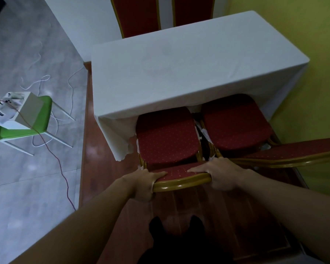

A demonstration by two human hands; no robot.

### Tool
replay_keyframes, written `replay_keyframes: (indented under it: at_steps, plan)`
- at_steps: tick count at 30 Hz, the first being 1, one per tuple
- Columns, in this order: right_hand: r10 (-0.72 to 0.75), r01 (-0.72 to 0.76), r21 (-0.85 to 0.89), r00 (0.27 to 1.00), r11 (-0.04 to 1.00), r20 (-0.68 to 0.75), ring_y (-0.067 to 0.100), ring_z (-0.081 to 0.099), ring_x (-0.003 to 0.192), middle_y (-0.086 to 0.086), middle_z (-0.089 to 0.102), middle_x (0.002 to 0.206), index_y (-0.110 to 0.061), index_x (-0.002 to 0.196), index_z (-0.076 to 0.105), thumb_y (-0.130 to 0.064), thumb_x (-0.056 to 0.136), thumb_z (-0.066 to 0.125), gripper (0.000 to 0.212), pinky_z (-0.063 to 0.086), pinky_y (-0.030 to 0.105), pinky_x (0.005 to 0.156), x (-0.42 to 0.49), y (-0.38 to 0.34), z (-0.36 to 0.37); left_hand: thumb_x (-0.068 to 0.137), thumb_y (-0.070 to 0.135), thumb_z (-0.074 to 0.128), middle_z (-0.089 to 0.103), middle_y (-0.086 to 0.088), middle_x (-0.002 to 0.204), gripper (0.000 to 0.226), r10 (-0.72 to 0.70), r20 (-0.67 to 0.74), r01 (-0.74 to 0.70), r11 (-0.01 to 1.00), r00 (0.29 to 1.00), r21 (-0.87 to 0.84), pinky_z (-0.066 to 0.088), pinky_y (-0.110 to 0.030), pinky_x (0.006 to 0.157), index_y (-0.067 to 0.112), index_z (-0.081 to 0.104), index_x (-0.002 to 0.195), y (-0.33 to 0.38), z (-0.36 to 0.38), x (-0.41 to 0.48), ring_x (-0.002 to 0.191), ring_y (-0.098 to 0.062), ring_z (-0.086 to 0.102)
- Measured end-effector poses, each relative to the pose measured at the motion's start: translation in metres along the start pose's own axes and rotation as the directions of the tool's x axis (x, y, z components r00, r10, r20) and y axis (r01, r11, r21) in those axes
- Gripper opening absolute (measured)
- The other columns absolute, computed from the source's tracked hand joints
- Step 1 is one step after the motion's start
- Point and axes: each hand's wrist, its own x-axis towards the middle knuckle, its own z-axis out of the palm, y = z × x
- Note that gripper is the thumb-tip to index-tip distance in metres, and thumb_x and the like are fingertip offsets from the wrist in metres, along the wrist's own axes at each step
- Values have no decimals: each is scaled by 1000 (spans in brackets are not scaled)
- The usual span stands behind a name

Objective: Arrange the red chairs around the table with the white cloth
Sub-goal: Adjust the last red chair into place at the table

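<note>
A table with a white cloth [189, 73] fills the middle of the head view. On its near side, a red chair with a gold frame [166, 138] stands with its seat partly under the cloth. My left hand [145, 182] and my right hand [220, 173] both grip the top of its backrest. A second red chair [234, 122] sits tucked in beside it on the right, its backrest reaching toward the right edge. Two more red chair backs [137, 16] [192, 10] rise behind the table's far side.
A green chair [27, 121] with a white box and papers stands on the grey floor at left, with white cables and a thin red cable trailing around it. A yellow-green wall [303, 35] runs close along the right. Another white-covered table [80, 21] lies beyond.
</note>
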Motion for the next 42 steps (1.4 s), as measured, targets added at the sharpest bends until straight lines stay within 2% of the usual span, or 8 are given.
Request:
replay_keyframes:
  at_steps: [9,11,13,15,19,32,38,42]
  plan:
    - [-5,6,26,999,1000,-36,-2,55,55,-13,68,75,-50,144,45,-23,94,58,58,47,25,77,-6,2,0,91,24,55,46,-11,148,79,-35,8,35,999,999,3,31,-41,111,29,14,159,9,-1,-3,130,-32,47]
    - [-5,6,13,999,1000,-33,-3,53,55,-14,67,75,-51,144,45,-21,93,57,60,52,37,86,-8,1,-1,91,23,55,46,-11,148,79,-38,5,38,999,999,-4,31,-41,112,28,15,159,12,-2,-4,131,-32,46]
    - [-14,15,14,999,1000,-30,-3,52,56,-15,66,75,-51,144,45,-18,91,57,63,53,25,78,-9,2,-1,91,23,55,45,-11,149,79,-39,7,39,999,999,-7,30,-41,112,28,15,159,14,-1,-3,132,-31,45]
    - [-11,11,10,1000,1000,-14,-1,53,56,-13,67,76,-51,144,44,-16,91,57,65,35,10,60,-11,3,-3,90,24,55,42,-11,151,79,-47,3,47,999,999,-5,29,-42,113,28,15,158,15,2,-2,134,-33,42]
    - [-21,21,10,999,1000,31,2,58,57,-8,69,77,-52,145,42,-14,90,56,68,32,9,51,-14,5,-7,89,26,55,41,-11,152,79,-61,1,61,998,998,-12,28,-44,113,30,16,158,14,6,1,134,-34,42]
    - [-25,24,36,999,999,26,5,64,64,-16,65,74,-50,143,46,-19,92,60,61,41,13,55,-13,18,-7,92,27,54,45,-11,150,75,-44,-27,44,999,999,-12,28,-40,112,27,18,158,25,2,5,134,-31,45]
    - [-23,23,37,1000,999,2,-1,57,63,-21,59,73,-49,144,46,-24,95,60,57,54,24,74,-17,13,-9,93,27,54,38,-10,155,75,-45,-30,45,999,999,-15,24,-38,114,27,17,158,28,2,3,139,-31,38]
    - [-36,36,25,999,999,-3,4,62,64,-19,61,73,-49,144,46,-26,95,60,56,54,23,72,-17,15,-8,93,26,54,35,-11,156,76,-58,-28,56,997,998,-53,24,-40,114,28,16,158,27,5,3,140,-32,37]
